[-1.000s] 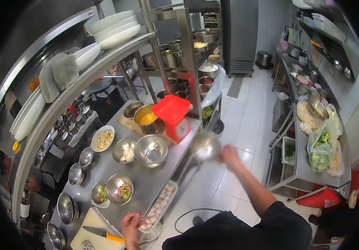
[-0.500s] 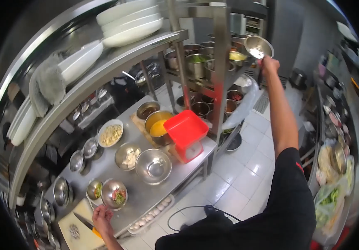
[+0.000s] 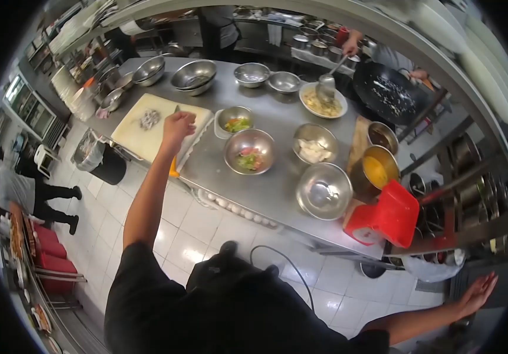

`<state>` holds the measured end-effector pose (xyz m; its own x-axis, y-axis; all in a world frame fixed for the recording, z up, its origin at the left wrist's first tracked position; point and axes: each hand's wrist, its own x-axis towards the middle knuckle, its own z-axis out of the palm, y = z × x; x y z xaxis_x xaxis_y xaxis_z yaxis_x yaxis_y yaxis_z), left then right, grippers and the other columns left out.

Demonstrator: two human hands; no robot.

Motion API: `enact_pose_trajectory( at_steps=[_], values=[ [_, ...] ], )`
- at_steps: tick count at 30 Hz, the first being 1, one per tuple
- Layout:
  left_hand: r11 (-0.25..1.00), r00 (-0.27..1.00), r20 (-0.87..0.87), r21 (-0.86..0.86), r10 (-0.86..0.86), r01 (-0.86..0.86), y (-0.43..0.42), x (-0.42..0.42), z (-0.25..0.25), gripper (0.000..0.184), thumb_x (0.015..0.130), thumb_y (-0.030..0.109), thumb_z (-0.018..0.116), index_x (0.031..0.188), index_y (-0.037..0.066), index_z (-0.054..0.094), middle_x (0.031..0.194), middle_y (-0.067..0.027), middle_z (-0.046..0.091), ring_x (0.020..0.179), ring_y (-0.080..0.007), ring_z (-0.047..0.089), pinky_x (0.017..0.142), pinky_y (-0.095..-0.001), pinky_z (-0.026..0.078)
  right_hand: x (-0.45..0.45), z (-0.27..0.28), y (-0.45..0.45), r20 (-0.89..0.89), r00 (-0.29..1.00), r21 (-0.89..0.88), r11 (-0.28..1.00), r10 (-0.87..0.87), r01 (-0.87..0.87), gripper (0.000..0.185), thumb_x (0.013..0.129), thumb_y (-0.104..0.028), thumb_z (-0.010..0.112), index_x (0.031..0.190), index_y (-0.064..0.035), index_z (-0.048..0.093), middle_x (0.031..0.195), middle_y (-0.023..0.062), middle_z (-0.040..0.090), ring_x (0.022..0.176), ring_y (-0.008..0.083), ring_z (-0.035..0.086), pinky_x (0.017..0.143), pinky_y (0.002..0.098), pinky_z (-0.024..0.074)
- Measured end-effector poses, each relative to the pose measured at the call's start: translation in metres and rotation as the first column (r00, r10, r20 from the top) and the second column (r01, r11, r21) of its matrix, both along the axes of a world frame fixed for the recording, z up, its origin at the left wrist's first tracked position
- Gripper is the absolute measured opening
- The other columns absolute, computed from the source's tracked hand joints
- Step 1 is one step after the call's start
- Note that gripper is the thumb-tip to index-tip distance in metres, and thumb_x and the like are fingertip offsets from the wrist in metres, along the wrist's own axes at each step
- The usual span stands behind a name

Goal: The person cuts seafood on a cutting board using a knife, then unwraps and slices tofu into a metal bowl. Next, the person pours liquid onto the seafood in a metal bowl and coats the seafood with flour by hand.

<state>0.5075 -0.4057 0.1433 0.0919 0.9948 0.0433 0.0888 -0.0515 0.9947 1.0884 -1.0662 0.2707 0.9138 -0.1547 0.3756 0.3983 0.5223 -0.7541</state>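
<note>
Left hand [image 3: 180,125] hangs over the cream, rectangular cutting board [image 3: 129,135] with fingers curled in, can't tell if they pinch anything; the metal-bladed knife with the orange handle [image 3: 173,167] is half hidden behind that arm, handle seemingly poking past the board's near edge; a small, greyish heap of cut pieces [image 3: 149,119] sits on the board. Right hand [image 3: 478,294] is spread and empty, well apart from the board; my worry's that jutting handle, since a snagged forearm could tip the knife floorward.

Left hand [image 3: 179,127] curled, right hand [image 3: 477,295] outstretched
</note>
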Motion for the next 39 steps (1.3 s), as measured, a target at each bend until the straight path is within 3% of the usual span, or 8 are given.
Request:
enact_pose_trajectory(
  at_steps=[4,9,13,18,26,33,35,39],
  values=[
    [0.998,1.000,0.018,-0.054,0.020,-0.019,0.081,0.021,-0.019,0.017,0.082,0.011,0.059,0.092,-0.002,0.063,0.080,-0.0096,0.063,0.059,-0.0167,0.060,0.053,-0.0282,0.052,-0.081,-0.037,0.030,0.095,0.913,-0.105,0.916,0.398,-0.388,0.036,0.094,-0.013,0.050,0.126,0.0029,0.043,0.114,0.0114,0.053,0.095,0.0136,0.052,0.077,0.0236,0.0438],
    [0.953,0.976,0.202,-0.269,-0.085,0.138,0.185,0.094,-0.057,0.021,0.079,0.012,0.067,0.084,-0.005,0.057,0.071,-0.0117,0.057,0.053,-0.0228,0.058,0.049,-0.0332,0.053,-0.218,-0.047,0.146,-0.011,0.770,-0.364,0.715,0.638,-0.597,0.021,0.090,-0.012,0.056,0.106,-0.0006,0.049,0.091,0.0047,0.050,0.067,0.0066,0.044,0.054,0.0186,0.0353],
    [0.935,0.956,0.289,-0.351,0.048,0.059,0.251,0.152,-0.095,0.032,0.079,0.019,0.068,0.093,-0.008,0.058,0.077,-0.0142,0.058,0.053,-0.0256,0.059,0.047,-0.0363,0.053,-0.314,-0.052,0.245,-0.312,0.790,-0.409,0.676,0.528,-0.613,0.011,0.085,-0.004,0.055,0.094,0.0008,0.051,0.074,0.0049,0.051,0.057,0.0083,0.045,0.053,0.0200,0.0382],
    [0.895,0.968,0.247,-0.439,0.038,0.077,0.292,0.177,-0.138,0.047,0.071,0.027,0.072,0.100,-0.009,0.060,0.099,-0.0206,0.058,0.063,-0.0297,0.063,0.053,-0.0351,0.058,-0.364,-0.065,0.332,-0.402,0.730,-0.426,0.593,0.553,-0.684,0.010,0.083,-0.002,0.055,0.092,0.0017,0.055,0.072,0.0075,0.056,0.055,0.0120,0.050,0.048,0.0229,0.0396],
    [0.946,0.975,0.213,-0.323,0.059,0.013,0.317,0.186,-0.148,0.033,0.071,0.012,0.065,0.092,-0.012,0.056,0.093,-0.0192,0.058,0.068,-0.0279,0.063,0.054,-0.0323,0.058,-0.385,-0.086,0.428,-0.498,0.682,-0.394,0.561,0.536,-0.728,0.012,0.083,-0.005,0.060,0.093,0.0020,0.059,0.073,0.0080,0.060,0.058,0.0129,0.055,0.055,0.0233,0.0428],
    [0.946,0.937,0.146,-0.018,-0.317,0.323,0.295,0.143,-0.086,0.015,0.073,0.001,0.057,0.084,-0.009,0.054,0.082,-0.0151,0.059,0.067,-0.0238,0.062,0.058,-0.0327,0.058,-0.381,-0.110,0.525,-0.539,0.576,-0.415,0.401,0.615,-0.817,0.025,0.085,-0.017,0.063,0.101,0.0020,0.058,0.082,0.0102,0.061,0.063,0.0132,0.055,0.056,0.0247,0.0441],
    [0.867,0.849,0.280,-0.099,-0.447,0.489,0.251,0.139,-0.037,0.011,0.073,-0.002,0.056,0.083,-0.007,0.054,0.080,-0.0133,0.059,0.066,-0.0225,0.062,0.060,-0.0320,0.057,-0.379,-0.112,0.555,-0.545,0.644,-0.391,0.517,0.537,-0.762,0.036,0.085,-0.023,0.064,0.109,0.0018,0.053,0.089,0.0116,0.061,0.064,0.0142,0.056,0.057,0.0256,0.0455],
    [0.615,0.629,0.203,-0.136,-0.750,0.777,0.192,0.154,-0.016,0.009,0.074,-0.003,0.057,0.083,0.000,0.056,0.080,-0.0092,0.059,0.067,-0.0187,0.061,0.062,-0.0309,0.057,-0.375,-0.107,0.586,-0.623,0.702,-0.279,0.740,0.346,-0.612,0.048,0.084,-0.026,0.063,0.118,0.0013,0.044,0.099,0.0136,0.058,0.067,0.0162,0.058,0.060,0.0282,0.0480]
  ],
)
